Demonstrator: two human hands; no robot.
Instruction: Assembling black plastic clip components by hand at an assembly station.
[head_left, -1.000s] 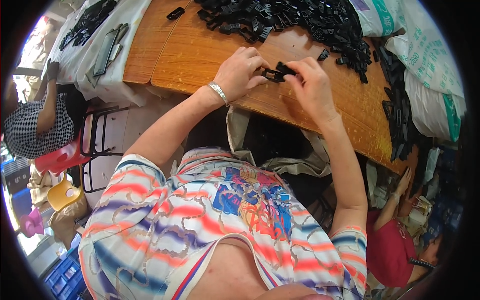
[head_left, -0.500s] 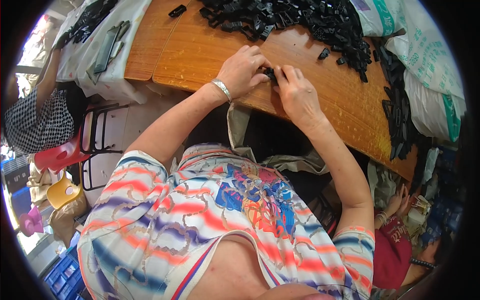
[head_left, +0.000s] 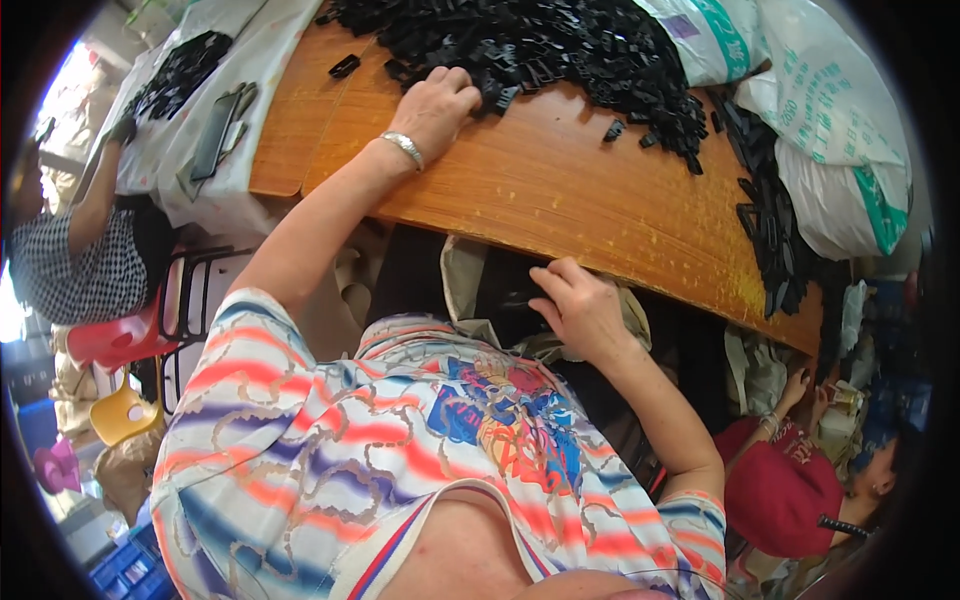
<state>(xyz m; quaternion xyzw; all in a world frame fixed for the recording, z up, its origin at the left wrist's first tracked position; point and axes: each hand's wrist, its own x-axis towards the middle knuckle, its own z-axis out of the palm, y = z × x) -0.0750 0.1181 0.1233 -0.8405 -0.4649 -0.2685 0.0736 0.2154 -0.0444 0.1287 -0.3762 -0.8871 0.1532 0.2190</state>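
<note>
A large heap of small black plastic pieces [head_left: 560,45] covers the far part of the wooden table [head_left: 520,190]. At its near left edge my left hand [head_left: 437,108] rests with bent fingers; the tips are hidden against the pieces, and what they grip cannot be made out. My right hand [head_left: 582,308] is just off the table's near edge, above the opening of a beige sack [head_left: 462,275]. Its thumb and forefinger are apart, with nothing visible between them. A dark blurred spot lies below those fingers, too dim to name.
One black piece [head_left: 345,67] lies apart at the left. White plastic sacks [head_left: 815,110] stand at the right beside long black parts [head_left: 775,255]. A person in a checked top [head_left: 85,265] sits at the left, another in dark red [head_left: 785,490] at the lower right.
Both hands were together over the table edge with a small black piece between them. The left has moved up and left to the heap; the right has dropped toward the sack and opened.
</note>
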